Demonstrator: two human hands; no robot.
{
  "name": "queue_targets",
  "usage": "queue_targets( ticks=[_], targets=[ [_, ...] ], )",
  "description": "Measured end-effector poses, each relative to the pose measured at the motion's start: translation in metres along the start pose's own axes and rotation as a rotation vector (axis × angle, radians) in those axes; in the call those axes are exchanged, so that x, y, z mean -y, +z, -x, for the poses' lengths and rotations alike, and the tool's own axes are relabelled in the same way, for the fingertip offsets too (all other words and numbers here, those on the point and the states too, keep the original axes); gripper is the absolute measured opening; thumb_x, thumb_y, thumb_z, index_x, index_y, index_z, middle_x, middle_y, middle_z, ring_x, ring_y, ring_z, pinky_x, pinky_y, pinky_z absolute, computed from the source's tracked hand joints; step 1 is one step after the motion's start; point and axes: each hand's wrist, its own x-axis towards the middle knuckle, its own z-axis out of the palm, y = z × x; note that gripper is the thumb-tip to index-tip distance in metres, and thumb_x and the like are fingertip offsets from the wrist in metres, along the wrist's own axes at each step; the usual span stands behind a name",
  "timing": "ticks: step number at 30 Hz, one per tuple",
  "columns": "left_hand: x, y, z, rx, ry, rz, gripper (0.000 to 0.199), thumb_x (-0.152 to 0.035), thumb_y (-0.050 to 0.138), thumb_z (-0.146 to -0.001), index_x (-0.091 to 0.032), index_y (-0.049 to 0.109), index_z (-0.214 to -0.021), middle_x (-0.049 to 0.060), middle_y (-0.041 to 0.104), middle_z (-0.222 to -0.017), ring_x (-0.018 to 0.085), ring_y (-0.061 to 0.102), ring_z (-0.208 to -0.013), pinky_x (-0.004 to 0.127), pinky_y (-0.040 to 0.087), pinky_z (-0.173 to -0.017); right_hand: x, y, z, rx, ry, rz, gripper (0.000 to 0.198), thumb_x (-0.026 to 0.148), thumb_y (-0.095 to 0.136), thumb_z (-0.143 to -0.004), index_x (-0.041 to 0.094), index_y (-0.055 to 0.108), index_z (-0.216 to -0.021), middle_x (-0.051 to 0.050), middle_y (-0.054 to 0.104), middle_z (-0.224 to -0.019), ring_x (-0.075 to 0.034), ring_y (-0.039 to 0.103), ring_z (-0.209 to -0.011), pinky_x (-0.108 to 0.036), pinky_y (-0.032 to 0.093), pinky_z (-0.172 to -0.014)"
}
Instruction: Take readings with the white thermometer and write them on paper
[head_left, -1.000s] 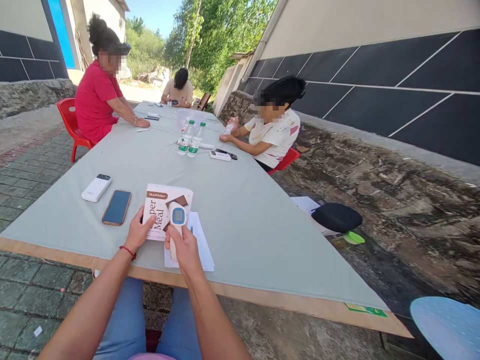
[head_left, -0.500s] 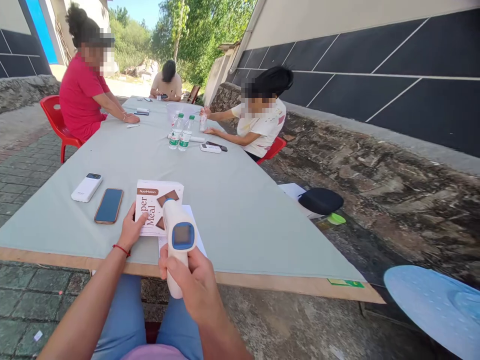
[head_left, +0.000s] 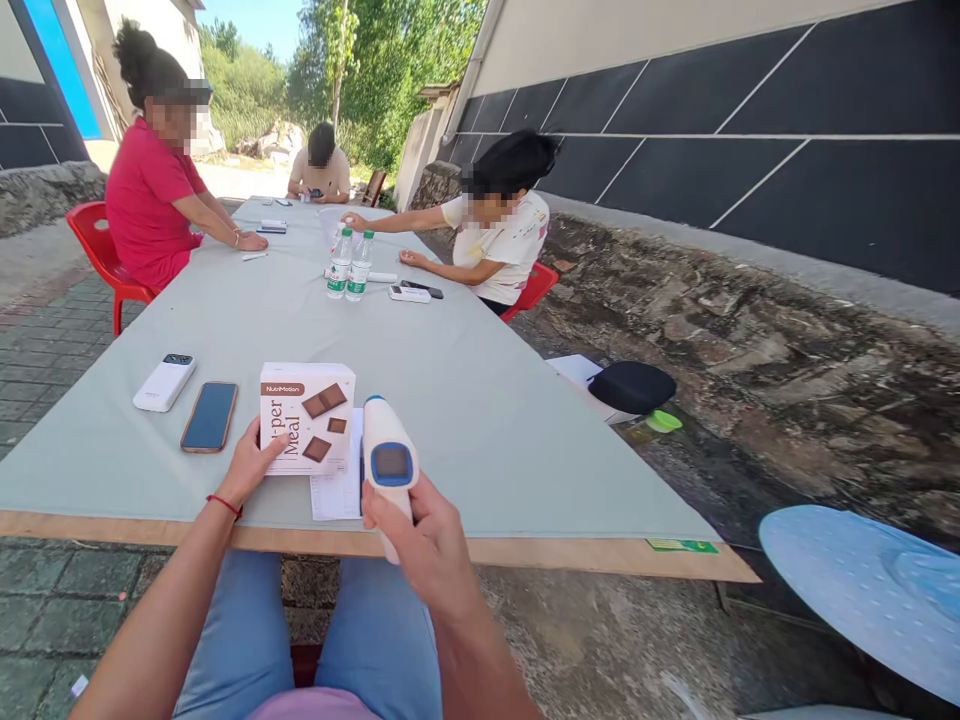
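Observation:
My left hand grips the lower left edge of a white and brown box printed with chocolate pieces, its thumb across the front. The box stands tilted at the near part of the table. My right hand is wrapped round the handle of a white infrared thermometer with a blue-rimmed screen. The thermometer is held just right of the box, apart from it, over the table's front edge. Printed paper lies under the box, partly hidden. Left of the box lie a phone and a white power bank.
Two water bottles stand mid-table, with a white device and a dark phone beside them. Three people sit around the far part of the cloth-covered table. A black cap-like item and a blue dotted hat-like disc lie on the right.
My right hand has moved the thermometer right, away from the box's front, uncovering its pictures. The person on the right has reached an arm toward the bottles.

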Motion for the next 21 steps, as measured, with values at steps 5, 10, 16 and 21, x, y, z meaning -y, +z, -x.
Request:
queue_targets(
  ticks=[5, 10, 16, 21],
  targets=[
    [-0.017, -0.014, 0.001, 0.118, -0.065, -0.007, 0.073, -0.054, 0.08, -0.061, -0.014, 0.059, -0.118, 0.016, 0.068, -0.118, 0.033, 0.063, -0.107, 0.045, 0.051, -0.09, -0.071, -0.053, -0.052, -0.05, 0.231, 0.74, 0.037, 0.035, 0.054, -0.08, 0.024, 0.061, -0.115, -0.005, 0.069, -0.096, -0.023, 0.06, -0.085, -0.029, 0.039, -0.068],
    [-0.024, -0.01, -0.019, 0.039, 0.011, -0.035, 0.067, -0.052, 0.079, -0.063, -0.016, 0.059, -0.117, 0.013, 0.068, -0.117, 0.029, 0.062, -0.108, 0.043, 0.049, -0.093, -0.118, -0.081, -0.068, 0.055, 0.245, 1.177, 0.035, 0.025, 0.048, -0.086, 0.018, 0.058, -0.119, -0.012, 0.066, -0.108, -0.025, 0.06, -0.096, -0.031, 0.039, -0.074],
    [-0.024, 0.016, -0.073, -0.132, 0.124, -0.052, 0.053, -0.043, 0.075, -0.067, -0.016, 0.057, -0.109, 0.012, 0.067, -0.114, 0.025, 0.061, -0.105, 0.04, 0.048, -0.091, -0.12, -0.061, -0.069, -0.034, -0.043, 1.199, 0.036, 0.022, 0.045, -0.09, 0.019, 0.06, -0.123, -0.013, 0.061, -0.121, -0.026, 0.054, -0.11, -0.036, 0.04, -0.088],
    [-0.009, 0.022, -0.101, -0.089, 0.145, -0.055, 0.055, -0.035, 0.072, -0.07, -0.018, 0.053, -0.118, 0.012, 0.063, -0.118, 0.026, 0.058, -0.109, 0.041, 0.046, -0.095, -0.114, -0.019, -0.071, 0.209, -0.046, 1.12, 0.036, 0.028, 0.041, -0.096, 0.024, 0.058, -0.127, -0.01, 0.066, -0.102, -0.023, 0.063, -0.089, -0.031, 0.045, -0.073]
  ],
)
